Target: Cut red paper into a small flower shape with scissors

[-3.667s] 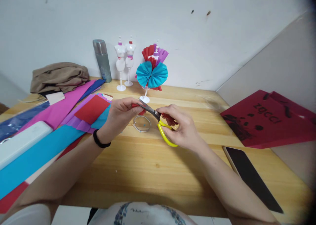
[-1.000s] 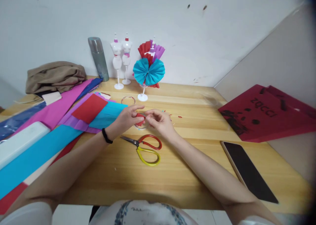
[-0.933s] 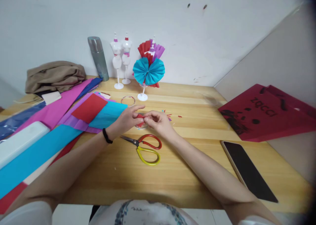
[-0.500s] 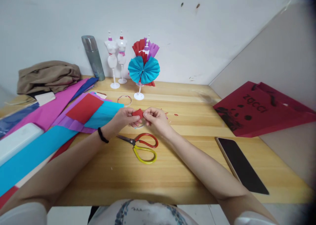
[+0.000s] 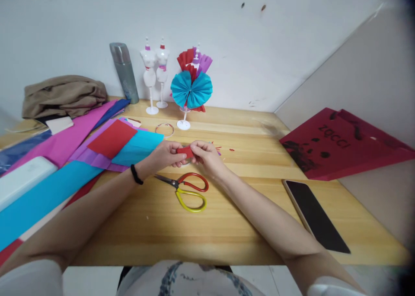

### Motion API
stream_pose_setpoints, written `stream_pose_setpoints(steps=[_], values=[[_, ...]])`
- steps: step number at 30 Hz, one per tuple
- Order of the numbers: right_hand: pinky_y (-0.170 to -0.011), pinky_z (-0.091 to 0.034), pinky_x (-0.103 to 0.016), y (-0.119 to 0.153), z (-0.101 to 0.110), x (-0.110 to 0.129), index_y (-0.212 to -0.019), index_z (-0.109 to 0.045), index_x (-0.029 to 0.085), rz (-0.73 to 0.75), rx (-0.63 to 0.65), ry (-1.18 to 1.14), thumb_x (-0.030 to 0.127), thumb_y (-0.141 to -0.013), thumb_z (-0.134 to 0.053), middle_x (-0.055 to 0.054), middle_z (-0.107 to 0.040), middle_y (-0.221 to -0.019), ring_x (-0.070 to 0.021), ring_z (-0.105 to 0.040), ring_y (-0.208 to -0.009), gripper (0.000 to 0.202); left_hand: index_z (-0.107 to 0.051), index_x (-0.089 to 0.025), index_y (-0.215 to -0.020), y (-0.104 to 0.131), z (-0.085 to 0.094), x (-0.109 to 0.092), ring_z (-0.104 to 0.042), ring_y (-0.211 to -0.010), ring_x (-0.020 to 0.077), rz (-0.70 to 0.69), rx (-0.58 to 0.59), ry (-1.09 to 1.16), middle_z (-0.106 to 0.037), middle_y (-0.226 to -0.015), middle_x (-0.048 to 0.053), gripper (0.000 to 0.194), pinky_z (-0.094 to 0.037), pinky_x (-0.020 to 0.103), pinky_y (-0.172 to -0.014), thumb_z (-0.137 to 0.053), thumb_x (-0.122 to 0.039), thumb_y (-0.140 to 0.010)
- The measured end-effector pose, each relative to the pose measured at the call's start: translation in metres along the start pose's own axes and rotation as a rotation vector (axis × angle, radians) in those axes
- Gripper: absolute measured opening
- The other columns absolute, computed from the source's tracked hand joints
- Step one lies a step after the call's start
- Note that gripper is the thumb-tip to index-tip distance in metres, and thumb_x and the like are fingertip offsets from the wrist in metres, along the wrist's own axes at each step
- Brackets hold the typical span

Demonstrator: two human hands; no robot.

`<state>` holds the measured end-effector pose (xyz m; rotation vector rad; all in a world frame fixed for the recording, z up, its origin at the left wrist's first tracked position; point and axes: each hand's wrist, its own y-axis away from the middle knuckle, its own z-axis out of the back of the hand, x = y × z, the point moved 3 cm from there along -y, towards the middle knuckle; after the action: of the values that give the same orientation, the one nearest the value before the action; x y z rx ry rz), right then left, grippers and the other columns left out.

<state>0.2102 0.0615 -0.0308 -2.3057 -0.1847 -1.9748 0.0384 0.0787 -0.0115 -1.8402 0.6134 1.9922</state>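
A small piece of red paper (image 5: pixel 185 152) is pinched between my two hands above the middle of the table. My left hand (image 5: pixel 169 153), with a black band at its wrist, grips the paper's left end. The right end is between the thumb and fingers of my right hand (image 5: pixel 205 154). Just below my hands lie scissors (image 5: pixel 175 184) with one red and one yellow handle. Beyond them stands a small white dress form (image 5: pixel 183 124) dressed in pleated blue, red and purple paper. A roll of tape (image 5: pixel 164 130) lies flat behind my left hand.
Coloured paper sheets (image 5: pixel 112 136) and a white box (image 5: pixel 27 177) spread over the left side. Two more white dress forms (image 5: pixel 149 77), a grey flask (image 5: pixel 125 73) and a brown cloth (image 5: pixel 65 96) are at the back. A phone (image 5: pixel 316 216) and a red paper bag (image 5: pixel 343 144) are right.
The red paper's upper edge, peaked before, now looks flatter, and the piece appears narrower between my fingers. My hands have barely shifted; the whole view has moved slightly.
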Motion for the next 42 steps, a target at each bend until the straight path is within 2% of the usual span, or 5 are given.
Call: stream_pose_setpoints(steps=[8, 15, 30, 36, 42], values=[[-0.052, -0.035, -0.027, 0.000, 0.005, 0.006, -0.071, -0.068, 0.022, 0.057, 0.029, 0.094, 0.065, -0.075, -0.090, 0.005, -0.058, -0.053, -0.0110, -0.046, -0.048, 0.049, -0.076, -0.018, -0.069, 0.001, -0.003, -0.002, -0.063, -0.052, 0.0114, 0.013, 0.020, 0.013, -0.073, -0.060, 0.002, 0.032, -0.049, 0.020, -0.051, -0.097, -0.042, -0.070], [-0.054, -0.044, -0.029, 0.002, 0.008, 0.018, -0.078, -0.068, 0.023, 0.182, -0.049, 0.160, 0.062, -0.082, -0.085, 0.003, -0.064, -0.061, -0.0134, -0.054, -0.051, 0.042, -0.084, -0.018, -0.086, 0.001, -0.008, 0.007, -0.073, -0.062, 0.0174, 0.129, 0.081, 0.341, -0.085, -0.086, 0.013, 0.069, -0.056, 0.026, -0.057, -0.082, -0.087, -0.079], [-0.052, -0.041, -0.025, 0.000, 0.008, 0.017, -0.080, -0.068, 0.023, 0.272, -0.164, 0.013, 0.061, -0.081, -0.088, 0.008, -0.055, -0.055, -0.0112, -0.051, -0.051, 0.043, -0.082, -0.012, -0.107, 0.003, -0.018, -0.001, -0.074, -0.070, 0.0146, 0.002, 0.036, 0.259, -0.086, -0.107, 0.015, 0.065, -0.057, 0.025, -0.065, -0.104, -0.059, -0.068], [-0.044, -0.029, -0.022, -0.004, 0.006, 0.012, -0.078, -0.062, 0.024, 0.194, -0.126, -0.181, 0.067, -0.069, -0.097, 0.011, -0.050, -0.047, -0.0079, -0.039, -0.042, 0.056, -0.081, -0.015, -0.090, 0.002, -0.014, 0.001, -0.072, -0.065, 0.0162, -0.045, -0.033, 0.145, -0.081, -0.076, 0.009, 0.048, -0.055, 0.026, -0.063, -0.098, -0.057, -0.073], [-0.046, -0.029, -0.023, -0.003, 0.008, 0.014, -0.085, -0.066, 0.023, 0.230, -0.113, -0.138, 0.062, -0.076, -0.093, 0.010, -0.053, -0.049, -0.0088, -0.043, -0.042, 0.048, -0.077, -0.016, -0.076, 0.004, -0.014, -0.010, -0.070, -0.060, 0.0143, -0.021, -0.161, 0.025, -0.079, -0.068, 0.004, 0.018, -0.055, 0.024, -0.062, -0.087, -0.031, -0.078]])
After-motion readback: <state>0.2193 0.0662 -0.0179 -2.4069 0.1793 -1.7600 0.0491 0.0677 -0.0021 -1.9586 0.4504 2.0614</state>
